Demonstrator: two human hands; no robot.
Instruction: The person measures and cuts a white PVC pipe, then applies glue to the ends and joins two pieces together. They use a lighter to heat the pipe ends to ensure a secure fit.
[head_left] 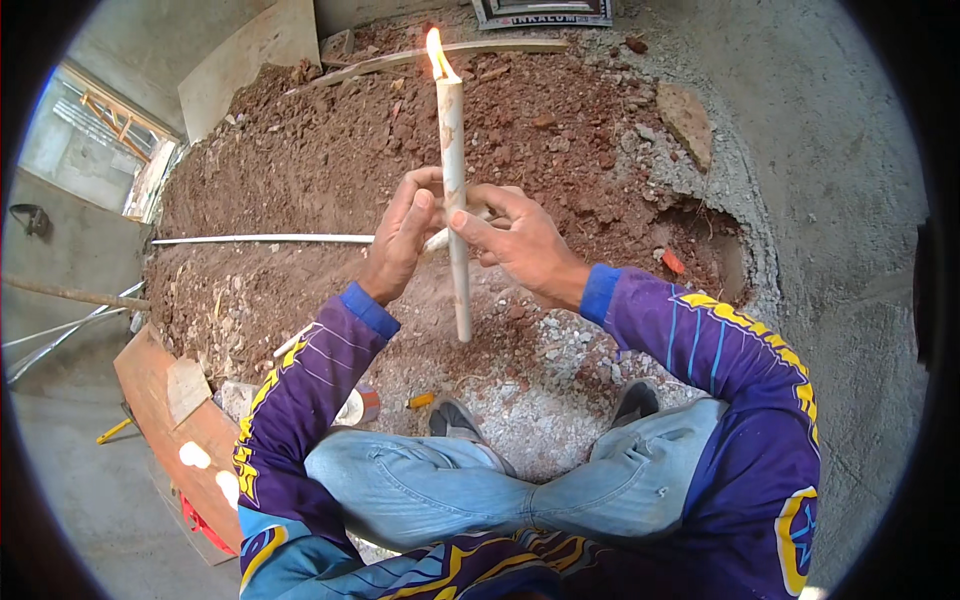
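Observation:
A white tube, smeared with brown dirt, stands nearly upright before me, with a flame burning at its top end. My right hand grips it about halfway down, the thumb pressed on its near side. On the other side my left hand curls its fingers behind the tube; its thumb points up, apart from it, and the fingertips are hidden. A long thin white pipe runs in from the left over the soil and passes behind my left hand. A short white piece shows between the hands.
Reddish soil lies heaped ahead, with a flat stone and a hole at right. A brown board leans at left. Near my feet lie a yellow-handled tool and a can. A grey wall stands at right.

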